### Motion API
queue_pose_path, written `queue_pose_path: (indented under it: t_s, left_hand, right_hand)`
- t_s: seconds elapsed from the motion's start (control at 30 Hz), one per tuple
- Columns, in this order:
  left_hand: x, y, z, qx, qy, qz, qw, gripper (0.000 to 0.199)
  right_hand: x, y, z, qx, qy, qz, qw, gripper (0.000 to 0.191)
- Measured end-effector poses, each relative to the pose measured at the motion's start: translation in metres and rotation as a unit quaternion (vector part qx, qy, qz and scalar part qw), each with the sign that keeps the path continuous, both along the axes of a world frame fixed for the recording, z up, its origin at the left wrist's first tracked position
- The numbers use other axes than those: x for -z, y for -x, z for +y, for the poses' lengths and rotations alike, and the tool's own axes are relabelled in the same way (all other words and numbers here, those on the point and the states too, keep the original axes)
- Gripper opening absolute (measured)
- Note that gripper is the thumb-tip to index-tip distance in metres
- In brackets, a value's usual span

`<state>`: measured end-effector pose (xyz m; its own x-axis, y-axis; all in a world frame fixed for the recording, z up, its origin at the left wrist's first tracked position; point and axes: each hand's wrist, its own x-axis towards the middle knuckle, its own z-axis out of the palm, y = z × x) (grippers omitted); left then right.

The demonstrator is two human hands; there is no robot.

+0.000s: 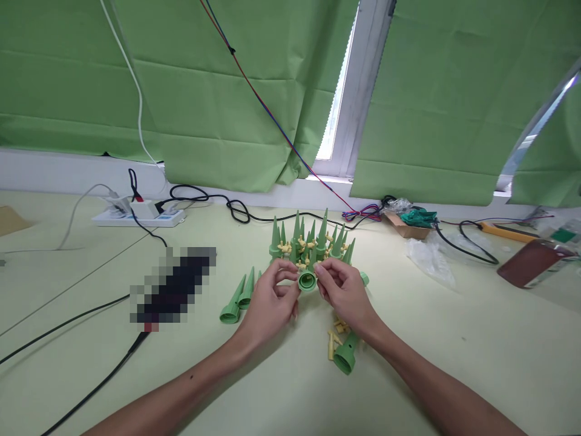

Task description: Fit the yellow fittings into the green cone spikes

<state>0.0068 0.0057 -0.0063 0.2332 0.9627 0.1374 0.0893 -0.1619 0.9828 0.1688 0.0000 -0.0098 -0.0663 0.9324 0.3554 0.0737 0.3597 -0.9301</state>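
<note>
A green cone (pixel 307 280) is held between my two hands, its round open end facing me. My left hand (pixel 276 293) has its fingers curled against the cone's left side. My right hand (pixel 344 290) pinches at the cone's upper right; whether a small part is also between those fingertips is hidden. Behind the hands stand several upright green spikes (pixel 323 233) with yellow fittings (pixel 285 247) among them. Two green cones (pixel 230 312) lie left of my left hand. Below my right hand lie another green cone (pixel 345 360) and loose yellow pieces (pixel 331 346).
A blurred dark object (pixel 177 287) with a cable lies at the left. Farther back are a power strip (pixel 136 217) and black cables. At the right are a small cardboard box (pixel 406 227), clear plastic (pixel 429 260) and a reddish-brown bottle (pixel 533 263).
</note>
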Motion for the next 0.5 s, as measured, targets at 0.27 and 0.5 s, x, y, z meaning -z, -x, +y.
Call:
queue_pose_path:
  t_s: [0.27, 0.5]
  left_hand:
    - [0.0007, -0.0030, 0.0012, 0.063, 0.098, -0.035, 0.993, 0.048]
    - [-0.0006, -0.0013, -0.0010, 0.100, 0.079, -0.029, 0.991, 0.045]
  right_hand:
    - [0.0003, 0.0002, -0.0014, -0.019, 0.003, 0.011, 1.000, 0.027]
    - [-0.0033, 0.0004, -0.0038, -0.029, 0.001, 0.001, 1.000, 0.028]
